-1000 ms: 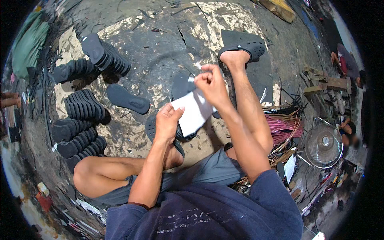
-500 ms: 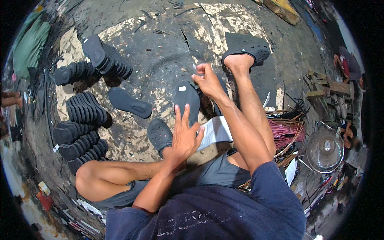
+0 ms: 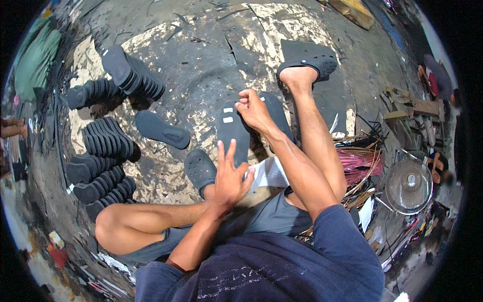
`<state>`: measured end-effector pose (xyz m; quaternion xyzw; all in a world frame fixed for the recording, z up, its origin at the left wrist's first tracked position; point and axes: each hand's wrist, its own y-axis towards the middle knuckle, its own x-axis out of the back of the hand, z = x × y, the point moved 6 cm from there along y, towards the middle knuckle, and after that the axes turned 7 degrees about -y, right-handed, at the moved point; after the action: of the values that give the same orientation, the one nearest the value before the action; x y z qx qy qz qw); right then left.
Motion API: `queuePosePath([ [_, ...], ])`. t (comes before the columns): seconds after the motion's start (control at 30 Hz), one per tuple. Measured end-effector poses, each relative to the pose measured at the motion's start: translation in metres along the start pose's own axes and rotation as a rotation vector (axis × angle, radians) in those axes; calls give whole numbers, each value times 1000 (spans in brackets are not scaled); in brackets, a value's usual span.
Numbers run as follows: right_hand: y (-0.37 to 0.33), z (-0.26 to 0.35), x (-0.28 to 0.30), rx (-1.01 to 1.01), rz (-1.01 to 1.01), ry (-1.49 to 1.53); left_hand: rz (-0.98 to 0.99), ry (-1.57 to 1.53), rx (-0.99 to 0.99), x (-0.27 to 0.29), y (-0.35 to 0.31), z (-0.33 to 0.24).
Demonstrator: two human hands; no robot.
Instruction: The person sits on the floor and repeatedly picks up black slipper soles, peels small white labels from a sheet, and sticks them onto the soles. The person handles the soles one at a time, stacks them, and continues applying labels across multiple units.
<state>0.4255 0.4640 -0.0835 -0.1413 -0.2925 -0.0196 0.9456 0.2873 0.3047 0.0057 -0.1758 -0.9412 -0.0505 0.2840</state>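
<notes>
A dark grey shoe sole [image 3: 233, 138] lies in front of me with two small white stickers [image 3: 228, 120] near its far end. My left hand [image 3: 230, 181] is open, two fingers stretched out over the sole's near part. Over the sole's far right edge my right hand [image 3: 255, 111] has its fingers curled in a pinch; whatever is between the fingertips is hidden. Beyond that hand lies another dark sole [image 3: 276, 115], partly covered, with a white mark at its far end. A white sheet [image 3: 270, 172] rests between my legs, under my right forearm.
Stacked dark soles [image 3: 132, 70] and more rows of soles [image 3: 106, 137] stand to the left. A single sole [image 3: 162, 130] lies nearer. My feet wear dark clogs [image 3: 199, 167]. At right are pink strips [image 3: 359, 166], a fan [image 3: 410, 186], wooden pieces [image 3: 412, 113] and another person [image 3: 438, 80].
A second white sticker now shows on the sole, below the first. My right hand has come down and closer to the sole; my left fingers have drawn slightly nearer me.
</notes>
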Motion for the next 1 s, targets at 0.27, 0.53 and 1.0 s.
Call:
queuePosePath([
  [0.27,-28,20,30,108,105,114,-75,-246,-27,20,30,6],
  [0.53,27,-51,92,312,-51,-705,-363,-1326,623,20,17,68],
  [1.0,-97,96,26,150,124,-77,-504,-1289,467,30,26,66],
])
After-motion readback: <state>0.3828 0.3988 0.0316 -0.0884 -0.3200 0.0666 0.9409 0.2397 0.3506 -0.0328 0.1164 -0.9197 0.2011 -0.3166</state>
